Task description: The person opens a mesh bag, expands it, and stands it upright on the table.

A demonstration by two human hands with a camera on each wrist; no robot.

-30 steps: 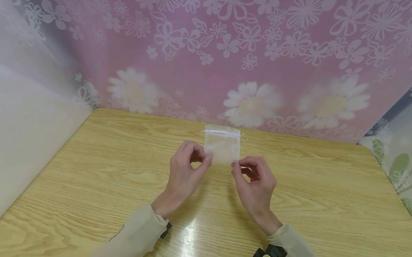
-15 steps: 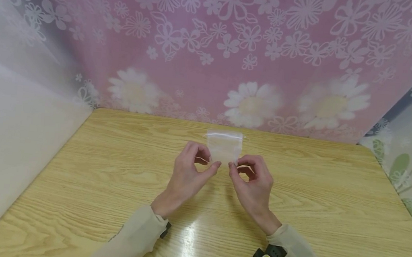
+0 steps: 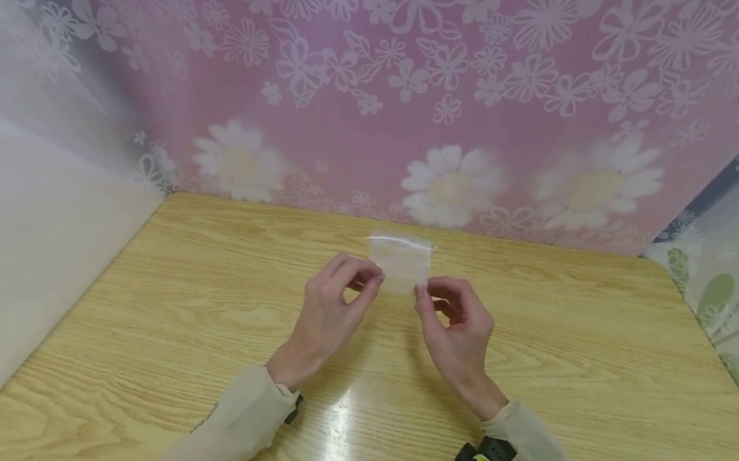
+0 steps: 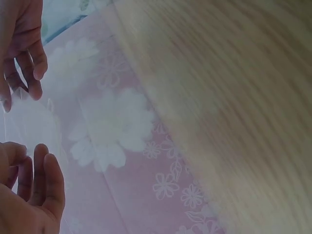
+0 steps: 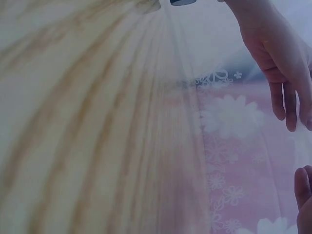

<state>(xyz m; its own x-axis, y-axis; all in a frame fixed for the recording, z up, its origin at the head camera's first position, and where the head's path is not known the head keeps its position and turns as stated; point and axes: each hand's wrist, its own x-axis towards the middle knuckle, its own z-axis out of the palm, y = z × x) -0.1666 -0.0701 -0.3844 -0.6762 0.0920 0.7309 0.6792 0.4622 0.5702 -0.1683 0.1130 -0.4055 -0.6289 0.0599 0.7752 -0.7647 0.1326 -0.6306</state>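
Observation:
A small sheer white drawstring pouch (image 3: pixel 404 261) is held up between both hands, with a shiny band across its top and thin cord ends sticking out at each side. At its lower left corner, the thumb and index finger of my left hand (image 3: pixel 331 306) pinch the fabric. My right hand (image 3: pixel 461 332) pinches the lower right corner the same way. In the left wrist view the pouch (image 4: pixel 36 124) spans between the left hand (image 4: pixel 31 195) below and the right hand (image 4: pixel 24 39) above. The right wrist view catches only its edge, beside the left hand (image 5: pixel 275 53).
A wood-grain table (image 3: pixel 175 302) lies beneath the hands. Behind it hangs a pink flowered curtain (image 3: pixel 344 134), with a pale sheet (image 3: pixel 39 204) on the left and a leaf-patterned one (image 3: pixel 723 287) on the right. Black straps (image 3: pixel 497 452) sit on the wrists.
The left thumb, stretched inward half a second ago, has drawn back left to meet the index finger at the pouch's corner. The pouch has shifted slightly; the right hand has barely moved.

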